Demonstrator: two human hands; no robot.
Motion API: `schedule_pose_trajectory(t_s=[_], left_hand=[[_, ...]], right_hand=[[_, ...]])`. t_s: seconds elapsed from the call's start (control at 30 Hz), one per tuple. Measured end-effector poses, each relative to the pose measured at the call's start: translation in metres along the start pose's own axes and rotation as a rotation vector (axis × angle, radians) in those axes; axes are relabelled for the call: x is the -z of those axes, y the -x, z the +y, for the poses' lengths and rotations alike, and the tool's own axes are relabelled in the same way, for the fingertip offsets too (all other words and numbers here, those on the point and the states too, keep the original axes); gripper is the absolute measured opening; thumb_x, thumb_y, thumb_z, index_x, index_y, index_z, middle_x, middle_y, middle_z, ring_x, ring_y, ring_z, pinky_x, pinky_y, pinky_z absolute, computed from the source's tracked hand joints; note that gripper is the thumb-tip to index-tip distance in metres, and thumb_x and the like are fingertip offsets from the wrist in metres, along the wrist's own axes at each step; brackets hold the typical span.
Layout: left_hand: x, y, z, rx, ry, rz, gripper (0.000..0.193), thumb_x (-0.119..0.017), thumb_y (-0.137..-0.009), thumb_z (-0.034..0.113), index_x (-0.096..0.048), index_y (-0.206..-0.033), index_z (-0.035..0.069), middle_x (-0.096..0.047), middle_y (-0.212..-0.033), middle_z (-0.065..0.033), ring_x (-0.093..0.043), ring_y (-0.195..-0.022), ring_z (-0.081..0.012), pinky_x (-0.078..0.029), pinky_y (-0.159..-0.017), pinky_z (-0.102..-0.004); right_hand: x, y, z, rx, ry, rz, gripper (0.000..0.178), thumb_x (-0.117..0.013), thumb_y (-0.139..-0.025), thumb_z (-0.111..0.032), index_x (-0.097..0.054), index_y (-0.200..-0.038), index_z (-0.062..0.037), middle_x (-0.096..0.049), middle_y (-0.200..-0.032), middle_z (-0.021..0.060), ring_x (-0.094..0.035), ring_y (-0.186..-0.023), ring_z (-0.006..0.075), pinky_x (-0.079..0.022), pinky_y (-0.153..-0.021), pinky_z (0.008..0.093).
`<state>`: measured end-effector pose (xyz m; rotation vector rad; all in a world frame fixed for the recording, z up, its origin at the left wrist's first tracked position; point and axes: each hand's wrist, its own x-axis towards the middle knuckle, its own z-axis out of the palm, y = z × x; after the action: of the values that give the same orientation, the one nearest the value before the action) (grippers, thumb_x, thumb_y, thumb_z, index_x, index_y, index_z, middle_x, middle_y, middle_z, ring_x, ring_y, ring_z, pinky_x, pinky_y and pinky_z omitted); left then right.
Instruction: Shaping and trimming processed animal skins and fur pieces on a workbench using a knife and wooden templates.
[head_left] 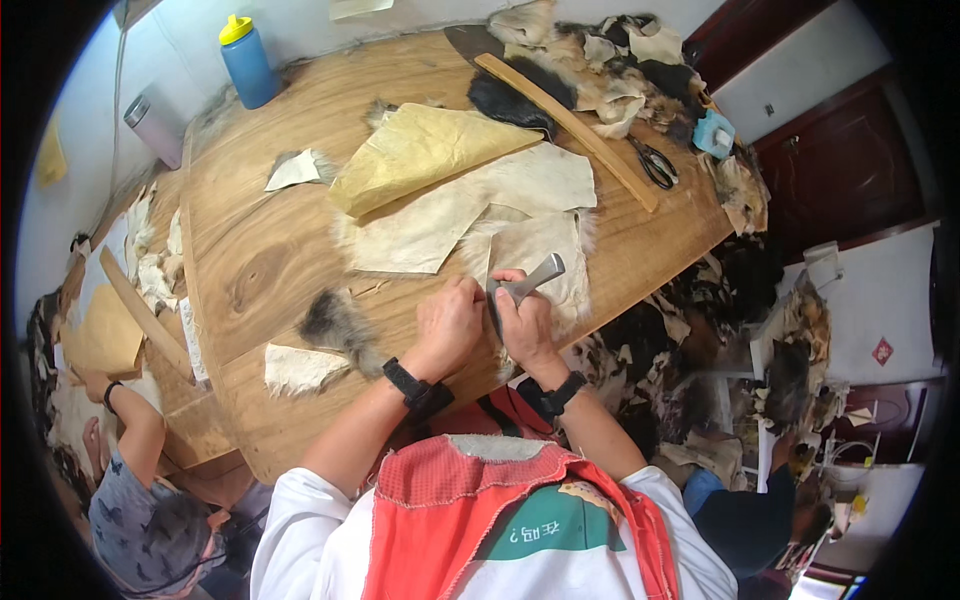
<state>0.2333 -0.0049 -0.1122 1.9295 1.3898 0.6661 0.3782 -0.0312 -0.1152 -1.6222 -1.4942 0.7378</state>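
My left hand (pixel 448 318) is closed, its fingertips pinched at the left edge of a pale fur hide piece (pixel 540 250) lying skin side up. Close beside it, my right hand (pixel 525 325) wraps round a grey metal tool (pixel 541 277) with a flat, flared end pointing up and right. The tool's lower part is dark and partly hidden by my fingers. Beyond the hands a larger cream hide (pixel 400 243) lies on the wooden table (pixel 240 350), with a yellowish paper pattern (pixel 430 150) over its upper part.
Fur scraps (pixel 335 325) lie to the left. A wooden strip (pixel 570 130), scissors (pixel 655 163) and heaped furs (pixel 640 60) are far right. A blue bottle (pixel 250 70) and a metal flask (pixel 152 130) stand far left. A co-worker's arm (pixel 135 420) reaches in at left.
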Motion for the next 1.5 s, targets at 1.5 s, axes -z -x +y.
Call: schedule_pose_trajectory(t_s=[1.5], left_hand=[[-0.016,0.032,0.047,0.497,0.2,-0.003,0.022,-0.07,-0.091,0.017,-0.061,-0.096,-0.003,-0.065,-0.077,-0.0083,-0.06,-0.069,-0.014,-0.048,-0.061,-0.0306]], right_hand=[[0.173,-0.17,0.118,0.243,0.764,-0.049,0.023,-0.065,-0.089,-0.022,-0.054,-0.1,-0.0046,-0.058,-0.102,0.0168,-0.057,-0.1,0.0388,-0.045,-0.084,0.0506]])
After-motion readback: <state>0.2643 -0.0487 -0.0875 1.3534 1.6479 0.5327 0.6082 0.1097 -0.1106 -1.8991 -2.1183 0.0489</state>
